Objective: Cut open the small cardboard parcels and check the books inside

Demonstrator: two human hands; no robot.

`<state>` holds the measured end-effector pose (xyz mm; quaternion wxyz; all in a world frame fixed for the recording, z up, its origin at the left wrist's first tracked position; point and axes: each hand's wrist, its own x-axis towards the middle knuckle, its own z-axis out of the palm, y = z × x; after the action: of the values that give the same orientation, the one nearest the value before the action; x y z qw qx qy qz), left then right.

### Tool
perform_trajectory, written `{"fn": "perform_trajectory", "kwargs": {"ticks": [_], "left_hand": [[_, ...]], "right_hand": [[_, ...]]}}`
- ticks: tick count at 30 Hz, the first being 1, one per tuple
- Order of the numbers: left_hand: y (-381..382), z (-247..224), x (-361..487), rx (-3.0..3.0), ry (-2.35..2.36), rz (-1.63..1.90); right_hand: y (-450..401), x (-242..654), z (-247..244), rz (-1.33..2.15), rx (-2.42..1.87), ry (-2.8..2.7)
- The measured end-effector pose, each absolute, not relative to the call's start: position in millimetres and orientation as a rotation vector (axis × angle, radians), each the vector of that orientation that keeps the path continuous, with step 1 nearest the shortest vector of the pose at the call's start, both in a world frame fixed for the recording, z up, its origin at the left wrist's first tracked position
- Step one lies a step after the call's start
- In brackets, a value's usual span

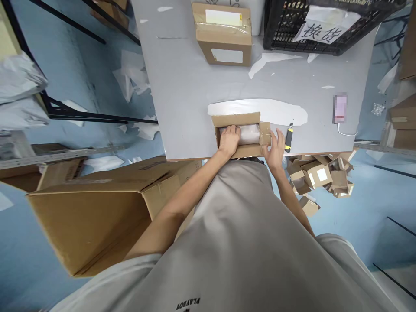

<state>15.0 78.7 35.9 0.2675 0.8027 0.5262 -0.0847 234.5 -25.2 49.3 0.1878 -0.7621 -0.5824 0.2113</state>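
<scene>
A small open cardboard box (236,118) lies at the near edge of the table, its flaps folded outward. Inside it is a white-wrapped item (249,134). My left hand (230,141) reaches into the left part of the box, fingers bent and pressed together on the wrapped item; the fingertips are partly hidden. At the right end flap, my right hand (275,149) has its fingers apart, with nothing visible in them. A yellow and black utility knife (288,138) lies just right of that hand.
A taped carton (222,37) and a black plastic crate (274,39) stand at the table's back. A phone (340,108) with a cable lies at right. A large open carton (91,234) stands at lower left; several small boxes (316,177) lie at right on the floor.
</scene>
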Motion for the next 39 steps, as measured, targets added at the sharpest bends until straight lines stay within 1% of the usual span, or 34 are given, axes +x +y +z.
{"fn": "perform_trajectory", "kwargs": {"ticks": [6, 16, 21, 24, 28, 32, 36, 39], "left_hand": [[83.4, 35.5, 15.2, 2.174, 1.427, -0.255], [62.0, 47.8, 23.0, 2.058, 1.438, -0.253], [60.2, 62.6, 28.1, 1.94, 1.45, -0.349], [65.5, 75.6, 27.7, 1.916, 1.506, -0.343], [74.2, 94.5, 15.5, 1.882, 1.583, -0.142], [82.3, 110.9, -11.3, 1.772, 1.601, 0.219], [88.7, 127.2, -40.1, 1.613, 1.561, 0.543], [90.9, 140.2, -55.1, 1.527, 1.505, 0.694]], "right_hand": [[-15.5, 245.1, 40.2, 0.664, -2.111, -1.611], [-11.2, 234.6, 36.3, 0.795, -2.073, -1.691], [-13.2, 237.4, 35.9, 0.767, -2.043, -1.733], [-11.5, 241.0, 38.3, 0.76, -2.01, -1.72], [-6.5, 246.0, 43.7, 0.777, -1.973, -1.69], [-0.6, 246.7, 59.7, 0.713, -1.918, -1.669], [4.8, 240.8, 100.0, 0.539, -1.747, -1.649], [8.5, 233.9, 137.3, 0.462, -1.622, -1.647]]}}
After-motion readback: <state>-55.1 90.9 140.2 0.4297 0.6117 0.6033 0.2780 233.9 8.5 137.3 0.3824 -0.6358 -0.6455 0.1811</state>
